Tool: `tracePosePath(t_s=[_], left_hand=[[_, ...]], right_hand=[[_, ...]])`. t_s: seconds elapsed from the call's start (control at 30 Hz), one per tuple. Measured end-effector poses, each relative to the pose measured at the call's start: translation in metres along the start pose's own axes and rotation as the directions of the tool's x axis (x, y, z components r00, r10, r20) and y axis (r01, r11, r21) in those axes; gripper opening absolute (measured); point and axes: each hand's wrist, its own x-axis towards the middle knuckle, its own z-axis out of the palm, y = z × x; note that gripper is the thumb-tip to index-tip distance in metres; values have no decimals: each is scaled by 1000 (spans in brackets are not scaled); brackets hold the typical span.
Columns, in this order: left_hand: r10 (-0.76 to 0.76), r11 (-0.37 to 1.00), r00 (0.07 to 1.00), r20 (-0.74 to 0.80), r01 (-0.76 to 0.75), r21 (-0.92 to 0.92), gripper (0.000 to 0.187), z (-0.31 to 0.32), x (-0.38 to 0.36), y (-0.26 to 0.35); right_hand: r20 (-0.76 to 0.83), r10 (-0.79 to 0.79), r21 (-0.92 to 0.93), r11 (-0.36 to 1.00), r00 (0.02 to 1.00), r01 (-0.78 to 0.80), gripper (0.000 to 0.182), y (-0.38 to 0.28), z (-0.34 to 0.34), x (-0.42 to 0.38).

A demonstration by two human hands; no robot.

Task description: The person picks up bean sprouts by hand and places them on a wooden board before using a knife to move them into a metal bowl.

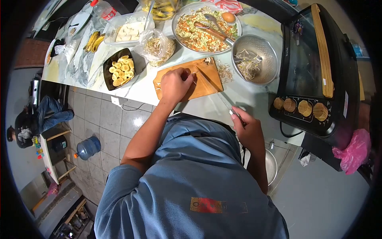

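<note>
The right hand has its fingers clamped around the knife, its handle partly hidden, its blade reaching over the cutting board; there the left hand curls its fingers together, any pinched piece too small to identify

Knife in right hand, left hand above cutting board.

We can read no word: red bottle label, shirt print, oven lettering (all too blurred).
</note>
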Motion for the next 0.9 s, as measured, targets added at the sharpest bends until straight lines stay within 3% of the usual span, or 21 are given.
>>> tracePosePath(t_s=[0.9], left_hand=[[90, 995, 996, -5, -91, -44, 24, 7, 1, -9]], right_hand=[[14, 18, -95, 995, 1000, -17, 31, -10, 10, -4]])
